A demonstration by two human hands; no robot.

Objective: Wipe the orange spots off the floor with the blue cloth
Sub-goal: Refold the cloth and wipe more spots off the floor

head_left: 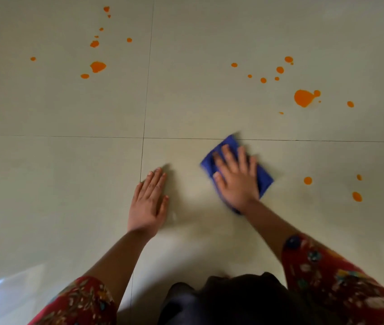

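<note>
Our right hand (235,178) lies flat, fingers spread, pressing the blue cloth (228,146) onto the floor (69,184). Our left hand (148,200) rests open, holding nothing. Orange spots (303,97) lie beyond and right of the cloth.

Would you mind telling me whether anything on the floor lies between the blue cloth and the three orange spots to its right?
Nothing visible does. The right hand presses flat on the blue cloth, and only bare tile separates it from the nearest orange spot and the two beyond it. The left hand rests on the other side.
</note>
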